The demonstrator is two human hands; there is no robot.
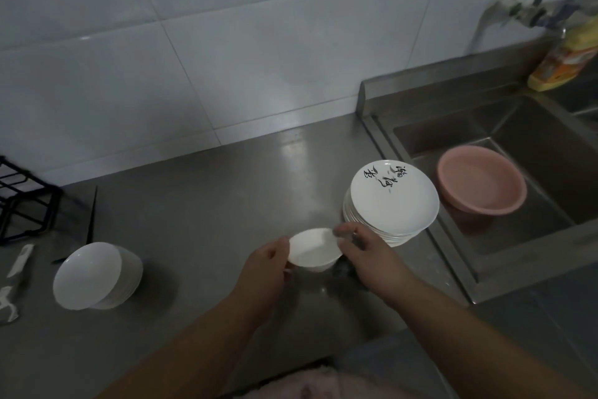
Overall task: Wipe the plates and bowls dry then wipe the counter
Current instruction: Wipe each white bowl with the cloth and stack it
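I hold a small white bowl (313, 250) just above the steel counter (207, 204), near its front. My left hand (265, 269) grips the bowl's left rim. My right hand (365, 256) pinches its right rim, with what looks like a dark cloth (348, 269) under the palm. Behind the bowl stands a stack of white plates (393, 201); the top plate bears black writing. A stack of white bowls (97, 275) lies tilted on its side at the counter's left.
A steel sink (530, 140) lies to the right, with a pink basin (482, 183) in it. A tap (517, 10) and a yellow detergent bottle (566, 55) are behind it. A black wire rack (22, 198) stands at far left. Pink fabric (291, 382) shows at the bottom edge.
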